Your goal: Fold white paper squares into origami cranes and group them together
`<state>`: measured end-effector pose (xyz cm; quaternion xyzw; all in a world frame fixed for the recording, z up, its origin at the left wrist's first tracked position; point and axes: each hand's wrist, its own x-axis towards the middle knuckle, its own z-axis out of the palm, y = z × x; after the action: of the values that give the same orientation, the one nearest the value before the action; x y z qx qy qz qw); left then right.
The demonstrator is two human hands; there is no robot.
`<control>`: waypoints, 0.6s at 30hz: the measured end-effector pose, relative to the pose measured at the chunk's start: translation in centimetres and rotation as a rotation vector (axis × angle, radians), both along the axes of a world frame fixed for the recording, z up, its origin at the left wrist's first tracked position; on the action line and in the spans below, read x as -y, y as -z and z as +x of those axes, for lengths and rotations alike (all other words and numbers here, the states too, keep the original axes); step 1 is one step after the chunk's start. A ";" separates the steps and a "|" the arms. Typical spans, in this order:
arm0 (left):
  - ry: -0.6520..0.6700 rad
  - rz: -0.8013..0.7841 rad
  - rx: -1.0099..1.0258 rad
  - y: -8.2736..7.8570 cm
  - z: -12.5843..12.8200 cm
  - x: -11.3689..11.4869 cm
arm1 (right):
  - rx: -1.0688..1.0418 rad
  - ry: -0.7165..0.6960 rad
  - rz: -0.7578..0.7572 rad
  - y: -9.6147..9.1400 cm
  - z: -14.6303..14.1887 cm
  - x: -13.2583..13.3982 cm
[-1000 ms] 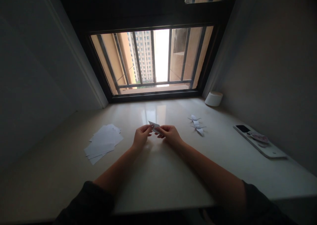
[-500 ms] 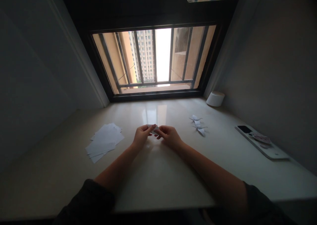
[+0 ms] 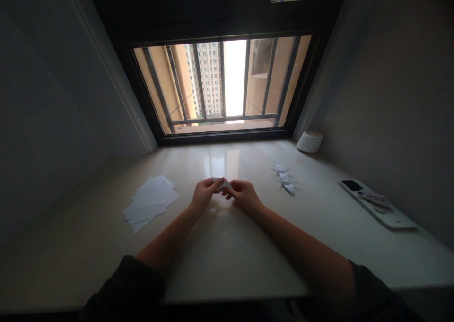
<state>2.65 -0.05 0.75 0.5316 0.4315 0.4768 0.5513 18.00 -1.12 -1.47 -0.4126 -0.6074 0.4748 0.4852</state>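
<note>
Folding work looks to be partway along: on the right side of the bench (image 3: 227, 256), what look like two small folded paper figures (image 3: 283, 176) sit close together with thin points sticking out, and they appear finished. The paper piece (image 3: 225, 185) in hand is small and already creased into a compact shape, yet it lacks such spread points, so its folding seems incomplete; how many folds it has cannot be made out. On the left, a loose, overlapping pile of white sheets (image 3: 151, 200) lies flat, seemingly not folded at all. The paper piece is held above the middle of the bench, between the two hands. The fingers of the left hand (image 3: 205, 190) are closed on its left part, thumb on top, while those of the right hand (image 3: 244, 194) meet its right side, apparently pinching it too, though the fingertips there are partly hidden. Both hands are near each other, well apart from the pile and the finished figures.
</note>
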 end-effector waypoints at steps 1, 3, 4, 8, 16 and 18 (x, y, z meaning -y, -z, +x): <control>0.003 -0.010 0.003 -0.1 0.0 0.0 | -0.049 -0.010 -0.022 0.0 0.0 -0.1; 0.021 -0.030 0.021 -0.2 -0.1 0.0 | -0.122 -0.035 -0.053 -0.2 0.0 -0.1; 0.032 -0.042 0.032 -0.3 -0.2 0.0 | -0.142 -0.047 -0.064 -0.4 0.0 -0.1; 0.075 -0.076 0.072 -0.6 -0.4 -0.1 | -0.157 -0.072 -0.085 -1.3 0.2 0.2; 0.074 -0.140 0.106 -0.7 -0.6 -0.2 | -0.123 -0.106 -0.127 -1.4 0.4 0.2; 0.060 -0.148 0.118 -0.6 -0.6 -0.2 | -0.106 -0.110 -0.140 -1.4 0.5 0.2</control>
<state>2.10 0.11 1.32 0.4733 0.4162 0.4573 0.6274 18.45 -1.36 -0.03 -0.3857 -0.5680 0.5632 0.4598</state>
